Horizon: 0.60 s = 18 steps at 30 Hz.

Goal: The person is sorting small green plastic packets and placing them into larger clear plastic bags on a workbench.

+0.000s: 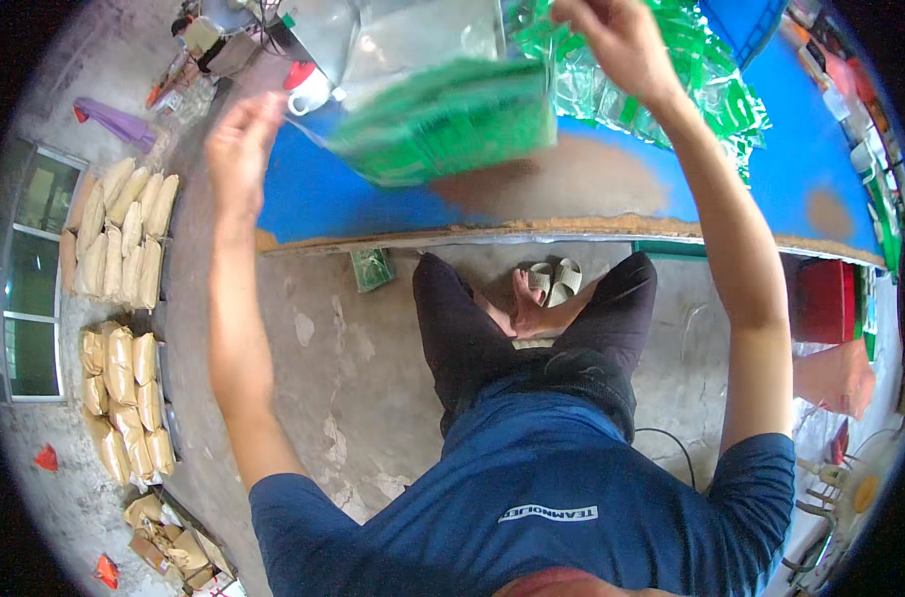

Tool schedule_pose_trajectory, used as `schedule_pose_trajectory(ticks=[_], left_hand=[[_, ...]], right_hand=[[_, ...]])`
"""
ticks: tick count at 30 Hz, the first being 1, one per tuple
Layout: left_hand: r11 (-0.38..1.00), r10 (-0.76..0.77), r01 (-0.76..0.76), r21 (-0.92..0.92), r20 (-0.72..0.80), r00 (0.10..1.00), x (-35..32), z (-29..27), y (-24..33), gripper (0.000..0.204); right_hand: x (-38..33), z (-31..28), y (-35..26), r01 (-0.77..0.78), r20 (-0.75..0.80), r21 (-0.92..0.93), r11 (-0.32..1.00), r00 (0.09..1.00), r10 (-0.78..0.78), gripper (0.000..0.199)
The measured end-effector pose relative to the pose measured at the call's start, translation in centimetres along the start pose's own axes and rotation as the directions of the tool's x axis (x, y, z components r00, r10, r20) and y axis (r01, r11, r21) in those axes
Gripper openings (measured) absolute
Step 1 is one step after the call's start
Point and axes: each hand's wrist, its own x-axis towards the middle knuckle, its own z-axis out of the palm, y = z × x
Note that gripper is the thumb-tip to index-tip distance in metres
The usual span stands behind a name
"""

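- In the head view, your left hand [239, 149] is raised over the left end of the table [323, 204], its fingers drawn together and the tips pinching a clear edge of the green bag [452, 124].
- Your right hand [617, 45] is at the top of the view with its fingers bent inward; blur hides the tips, so you cannot tell whether they grip the bag.
- The green bag is between your hands, to the right of your left hand and below and left of your right fingertips; it is blurred and tilted, its right end higher.
- Beyond the bag is a clear plastic sheet [433, 35], and a white cup with a red top [313, 95] stands just right of your left fingertips.
- A loose pile of green-and-clear bags [711, 75] lies on the table around and under your right forearm, well apart from your left hand.
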Motion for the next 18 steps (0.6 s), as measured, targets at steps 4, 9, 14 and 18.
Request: schedule_pose_trajectory(ticks=[4, 9, 14, 18], left_hand=[[0.993, -0.001, 0.007, -0.116, 0.051, 0.999, -2.2, 1.9, -1.5, 0.018], [0.992, 0.124, -0.124, -0.013, -0.034, 0.992, -2.0, 1.7, -0.2, 0.017], [0.977, 0.134, -0.152, -0.151, -0.123, 0.983, -1.3, 4.7, -3.9, 0.019], [0.969, 0.079, -0.168, -0.180, -0.417, 0.905, 0.8, 8.5, -5.2, 0.029]], right_hand=[[-1.7, 0.2, 1.7, -0.029, 0.073, 0.053, 0.998, 0.997, 0.025, 0.020], [-2.6, -0.3, 0.8, 0.113, -0.023, 0.003, 0.994, 0.993, -0.113, 0.018], [-2.3, 2.5, 2.3, -0.069, -0.007, 0.153, 0.986, 0.997, 0.071, 0.022], [-0.4, 7.1, 1.4, -0.203, -0.211, 0.287, 0.936, 0.940, 0.269, 0.030]])
